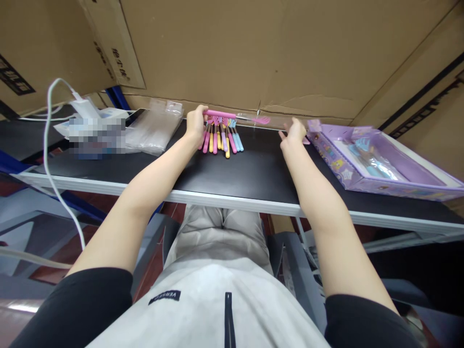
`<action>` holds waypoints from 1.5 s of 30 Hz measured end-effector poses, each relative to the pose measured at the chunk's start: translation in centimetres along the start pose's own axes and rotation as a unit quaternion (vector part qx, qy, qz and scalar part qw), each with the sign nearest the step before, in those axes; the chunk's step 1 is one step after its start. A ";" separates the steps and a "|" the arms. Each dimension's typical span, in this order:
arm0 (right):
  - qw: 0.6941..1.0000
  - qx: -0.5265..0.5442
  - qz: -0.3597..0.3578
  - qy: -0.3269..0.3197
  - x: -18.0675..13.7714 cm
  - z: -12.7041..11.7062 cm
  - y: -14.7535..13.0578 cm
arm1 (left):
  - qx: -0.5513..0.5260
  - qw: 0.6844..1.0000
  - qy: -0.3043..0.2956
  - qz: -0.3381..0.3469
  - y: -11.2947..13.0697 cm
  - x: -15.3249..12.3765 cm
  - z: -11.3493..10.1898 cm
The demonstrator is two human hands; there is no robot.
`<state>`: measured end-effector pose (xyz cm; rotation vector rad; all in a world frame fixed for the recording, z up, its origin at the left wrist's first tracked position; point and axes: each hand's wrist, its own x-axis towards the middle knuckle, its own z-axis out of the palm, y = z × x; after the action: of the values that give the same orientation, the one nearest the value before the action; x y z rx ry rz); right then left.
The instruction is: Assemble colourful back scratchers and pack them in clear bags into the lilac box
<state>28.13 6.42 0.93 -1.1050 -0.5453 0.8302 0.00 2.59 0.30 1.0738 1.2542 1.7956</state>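
My left hand (195, 124) is closed round the handle of a pink fork (232, 116), which it holds level above the table with the tines pointing right. Under it lies a bunch of several pink, yellow, purple and blue plastic utensils (222, 137) on the black table (253, 169). My right hand (294, 133) hovers at the table's far side, a little right of the fork's tines, with its fingers apart and nothing in it. It is close to the corner of a purple toy box (380, 166).
A stack of clear plastic bags (154, 128) lies left of the utensils. Further left are a white charger with its cable (81, 108) and a white box. Large cardboard boxes (253, 53) stand as a wall right behind the table.
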 end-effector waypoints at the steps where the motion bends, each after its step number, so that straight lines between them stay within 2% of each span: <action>1: 1.000 0.006 -0.003 0.024 0.1 -0.3 -0.5 | -0.010 1.000 0.027 -0.001 0.3 0.1 -0.2; 4: 0.996 0.006 -0.009 0.085 0.0 -1.0 -1.8 | -0.029 0.996 0.086 -0.007 1.3 0.5 -0.9; 6: 0.995 -0.010 -0.008 0.101 -0.2 -1.2 -2.2 | -0.017 0.995 0.094 -0.013 1.5 0.9 -1.4; 13: 0.996 -0.027 -0.008 0.081 -0.4 -0.9 -1.9 | 0.023 0.997 0.072 -0.031 1.0 2.1 -2.3; 22: 0.997 -0.021 -0.015 0.076 0.0 -1.0 -1.5 | -0.006 0.996 0.069 -0.050 1.2 0.5 -1.1; 32: 0.997 -0.029 -0.031 0.062 0.8 -0.9 -0.9 | 0.027 0.998 0.054 0.002 1.2 -0.4 -0.1; 35: 0.997 -0.037 -0.036 0.055 1.2 -1.0 -0.7 | 0.071 0.996 0.034 0.048 0.7 -1.2 0.2; 39: 0.997 -0.050 -0.038 0.042 1.1 -1.0 -0.6 | 0.171 0.976 -0.026 0.136 0.7 -2.8 0.2; 45: 0.998 -0.041 -0.027 0.044 -0.1 -0.8 -1.2 | 0.213 0.954 -0.119 0.174 0.6 -4.4 1.0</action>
<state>29.05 5.66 1.73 -1.1924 -0.5361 0.7140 2.72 -1.07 -0.03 1.7933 1.4016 1.6045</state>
